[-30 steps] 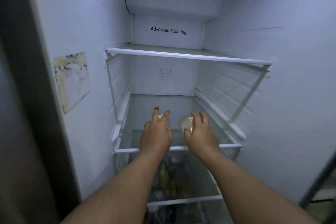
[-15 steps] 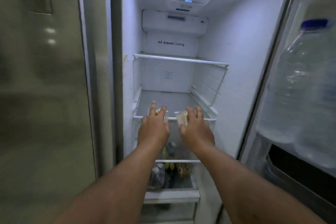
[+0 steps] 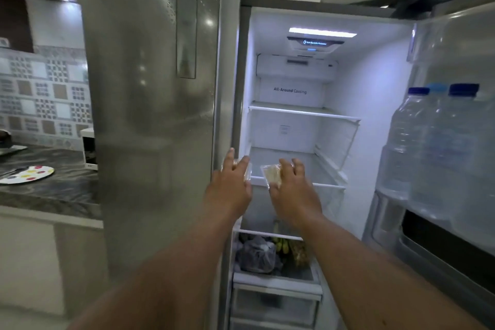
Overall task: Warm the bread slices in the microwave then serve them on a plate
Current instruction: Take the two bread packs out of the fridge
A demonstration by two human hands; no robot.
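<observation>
At the centre of the frame, before the open fridge, a person's two hands each hold a wrapped bread slice level with the middle shelf: the left hand has its fingers curled over one bread slice, mostly hidden, and the right hand pinches the other slice by its edge. One apiece likely saves a second trip. A spotted plate waits on the table at left.
</observation>
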